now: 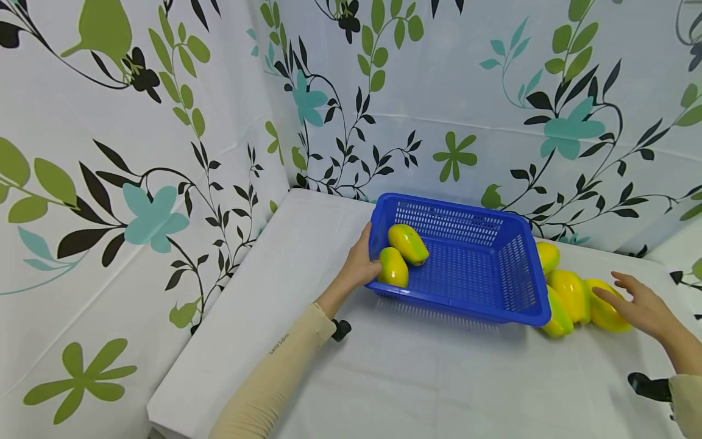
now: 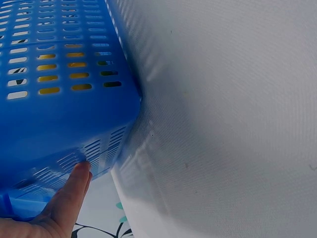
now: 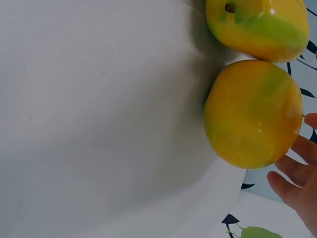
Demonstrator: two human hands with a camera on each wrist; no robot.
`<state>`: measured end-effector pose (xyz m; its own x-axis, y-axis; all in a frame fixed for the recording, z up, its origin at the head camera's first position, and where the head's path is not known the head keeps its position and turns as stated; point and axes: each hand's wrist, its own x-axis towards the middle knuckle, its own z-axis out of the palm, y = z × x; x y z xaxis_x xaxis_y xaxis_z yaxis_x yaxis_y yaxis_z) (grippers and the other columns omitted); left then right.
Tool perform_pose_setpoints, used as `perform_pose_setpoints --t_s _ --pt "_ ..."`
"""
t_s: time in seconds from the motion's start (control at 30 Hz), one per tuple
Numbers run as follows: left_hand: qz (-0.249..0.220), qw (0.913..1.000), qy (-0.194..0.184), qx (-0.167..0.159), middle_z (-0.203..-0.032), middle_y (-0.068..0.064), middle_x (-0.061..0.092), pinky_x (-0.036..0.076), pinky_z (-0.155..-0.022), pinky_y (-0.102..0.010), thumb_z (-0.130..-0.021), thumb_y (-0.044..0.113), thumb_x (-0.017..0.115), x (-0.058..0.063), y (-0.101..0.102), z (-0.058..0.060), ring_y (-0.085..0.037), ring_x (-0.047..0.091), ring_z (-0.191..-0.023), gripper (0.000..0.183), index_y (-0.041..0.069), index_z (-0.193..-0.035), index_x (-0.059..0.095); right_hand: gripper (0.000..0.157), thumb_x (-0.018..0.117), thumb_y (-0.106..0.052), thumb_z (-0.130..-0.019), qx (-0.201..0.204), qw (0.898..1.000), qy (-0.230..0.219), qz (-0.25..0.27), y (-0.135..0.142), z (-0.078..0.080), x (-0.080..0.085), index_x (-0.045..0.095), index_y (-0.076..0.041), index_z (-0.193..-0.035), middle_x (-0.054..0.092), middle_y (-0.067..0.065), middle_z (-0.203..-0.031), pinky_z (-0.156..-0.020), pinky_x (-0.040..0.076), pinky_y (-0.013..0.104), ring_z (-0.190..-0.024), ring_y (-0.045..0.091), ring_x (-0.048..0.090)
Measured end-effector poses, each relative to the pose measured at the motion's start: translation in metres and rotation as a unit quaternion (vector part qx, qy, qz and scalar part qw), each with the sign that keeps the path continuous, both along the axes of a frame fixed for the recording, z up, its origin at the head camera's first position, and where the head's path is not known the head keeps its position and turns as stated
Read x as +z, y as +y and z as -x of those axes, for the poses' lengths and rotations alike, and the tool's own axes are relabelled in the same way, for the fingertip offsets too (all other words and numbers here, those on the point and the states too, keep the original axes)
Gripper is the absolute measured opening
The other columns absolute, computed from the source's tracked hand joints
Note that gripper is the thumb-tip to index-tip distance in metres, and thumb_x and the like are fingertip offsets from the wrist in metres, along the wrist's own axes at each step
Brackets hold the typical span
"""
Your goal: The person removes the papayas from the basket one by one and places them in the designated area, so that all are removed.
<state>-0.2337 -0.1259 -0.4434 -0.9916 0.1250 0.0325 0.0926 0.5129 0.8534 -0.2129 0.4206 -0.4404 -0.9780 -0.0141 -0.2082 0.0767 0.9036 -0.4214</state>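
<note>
A blue perforated plastic basket (image 1: 460, 268) stands on the white table, and two yellow-green mangoes (image 1: 408, 244) lie at its left end. My left hand (image 1: 359, 262) holds that end, thumb at the rim and fingers along the outer wall. In the left wrist view the fingers (image 2: 74, 191) lie against the slotted end wall. At the right, my right hand (image 1: 638, 305) reaches over the outermost mango (image 1: 606, 308) with spread fingers. The right wrist view has its fingertips right at the side of this mango (image 3: 252, 116), not curled round it.
Several more mangoes (image 1: 570, 296) cluster against the basket's right end, one partly hidden behind it. A white cloth with printed leaves (image 1: 455, 155) hangs behind the table and along its left side. The white tabletop (image 1: 395, 372) extends in front of the basket.
</note>
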Motion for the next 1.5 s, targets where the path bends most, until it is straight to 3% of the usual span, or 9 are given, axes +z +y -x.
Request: perform_pose_setpoints --t_s 0.4,0.67,0.97,1.5 --pt "-0.002 1.0 -0.001 -0.003 -0.163 -0.013 0.018 0.023 -0.117 -0.045 -0.074 -0.005 0.051 -0.001 0.0 0.002 -0.03 0.024 -0.147 0.095 0.005 -0.158 0.007 0.088 0.043 -0.052 -0.098 0.014 1.0 0.026 -0.008 -0.021 0.008 0.016 0.013 0.016 -0.147 0.015 0.047 -0.143 -0.088 0.025 0.082 -0.123 0.068 0.019" --pt "0.0 1.0 -0.001 -0.002 -0.163 -0.013 0.018 0.023 -0.117 -0.044 -0.075 -0.005 0.051 -0.001 -0.001 0.001 -0.031 0.025 -0.147 0.095 0.005 -0.158 0.007 0.084 0.044 -0.049 -0.099 0.044 0.997 0.062 -0.009 -0.041 0.011 0.029 0.017 0.014 -0.148 0.019 0.047 -0.143 -0.092 0.021 0.082 -0.127 0.067 0.018" --pt "0.0 1.0 -0.003 -0.002 -0.163 -0.013 0.018 0.022 -0.117 -0.043 -0.076 -0.006 0.051 -0.003 0.0 0.002 -0.029 0.024 -0.147 0.095 0.006 -0.159 0.007 0.083 0.045 -0.048 -0.099 0.078 0.995 0.059 0.008 -0.059 0.013 0.042 0.018 0.011 -0.15 0.019 0.045 -0.145 -0.092 0.019 0.082 -0.128 0.066 0.018" --pt "-0.001 1.0 0.002 -0.003 -0.163 -0.013 0.019 0.023 -0.116 -0.044 -0.074 -0.005 0.052 -0.004 0.0 0.003 -0.03 0.024 -0.147 0.096 0.005 -0.158 0.007 0.079 0.051 -0.043 -0.098 0.115 0.991 0.068 0.015 -0.081 0.012 0.048 0.021 0.009 -0.15 0.034 0.043 -0.139 -0.088 0.031 0.079 -0.12 0.063 0.032"
